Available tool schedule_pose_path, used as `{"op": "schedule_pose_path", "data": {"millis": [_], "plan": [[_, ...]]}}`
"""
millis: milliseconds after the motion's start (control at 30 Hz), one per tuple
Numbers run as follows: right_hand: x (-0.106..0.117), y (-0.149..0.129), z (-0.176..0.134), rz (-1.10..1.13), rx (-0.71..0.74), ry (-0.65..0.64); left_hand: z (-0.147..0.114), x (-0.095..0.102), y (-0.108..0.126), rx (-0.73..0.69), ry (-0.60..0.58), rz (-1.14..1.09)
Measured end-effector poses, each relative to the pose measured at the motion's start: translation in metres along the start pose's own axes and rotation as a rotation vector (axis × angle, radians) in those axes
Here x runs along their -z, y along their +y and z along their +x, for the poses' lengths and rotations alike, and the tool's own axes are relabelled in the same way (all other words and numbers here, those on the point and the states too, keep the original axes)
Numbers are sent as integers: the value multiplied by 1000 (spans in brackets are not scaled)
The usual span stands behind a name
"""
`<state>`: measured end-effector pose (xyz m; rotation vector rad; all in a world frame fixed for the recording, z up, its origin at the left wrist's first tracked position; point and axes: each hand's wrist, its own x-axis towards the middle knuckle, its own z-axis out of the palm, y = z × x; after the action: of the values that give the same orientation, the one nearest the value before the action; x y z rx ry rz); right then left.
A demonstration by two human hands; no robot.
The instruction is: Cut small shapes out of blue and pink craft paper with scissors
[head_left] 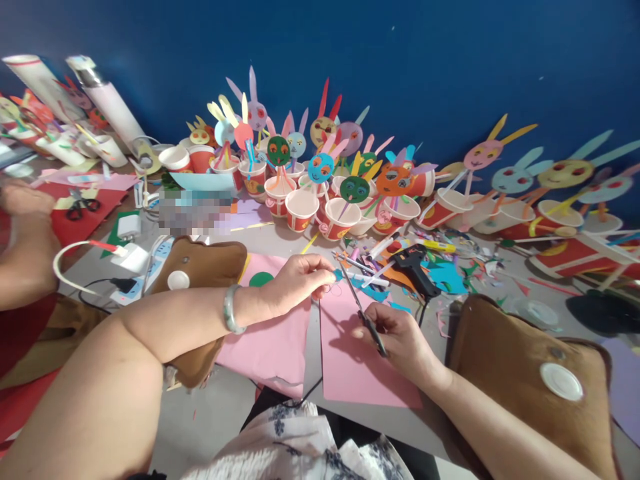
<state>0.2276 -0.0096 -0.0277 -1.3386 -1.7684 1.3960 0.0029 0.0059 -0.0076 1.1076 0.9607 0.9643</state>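
Observation:
My left hand [305, 280], with a jade-like bangle at the wrist, is closed in a pinch over the table. At its fingertips shows a small piece of blue paper [339, 274], partly hidden by the fingers. My right hand [400, 337] is closed around the handles of a pair of scissors [369, 319], whose blades point up and left to the blue paper. Beneath the scissors lies a pink paper sheet [357, 373]. Left of it is another pink piece [273, 353] with a green paper circle [261, 279] on it.
Paper cups [303, 210] with paper rabbit figures stand along the blue wall. A black glue gun [417, 267] lies among paper scraps. Brown cushion-like warmers [530, 380] flank my arms. Another person's hand [27, 200] rests at left near scissors [81, 205]; a power strip [159, 257] is closer.

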Motion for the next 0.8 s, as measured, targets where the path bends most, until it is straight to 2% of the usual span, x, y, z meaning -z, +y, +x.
{"op": "schedule_pose_path", "data": {"millis": [100,200,300,400,500,600,800], "plan": [[3,0,0,-77,44,92,2,2,0,-71,-25,209],[10,0,0,-271,138,292,4,3,0,-176,-68,497],[20,3,3,-512,290,446,3,4,2,-187,-203,795],[31,10,8,-746,384,472,-1,6,5,-187,-353,1033],[37,16,13,-890,385,413,-4,7,9,-212,-438,1160],[38,20,17,-931,345,365,-6,8,13,-213,-489,1283],[36,22,23,-935,273,371,-4,9,15,-167,-540,1395]]}}
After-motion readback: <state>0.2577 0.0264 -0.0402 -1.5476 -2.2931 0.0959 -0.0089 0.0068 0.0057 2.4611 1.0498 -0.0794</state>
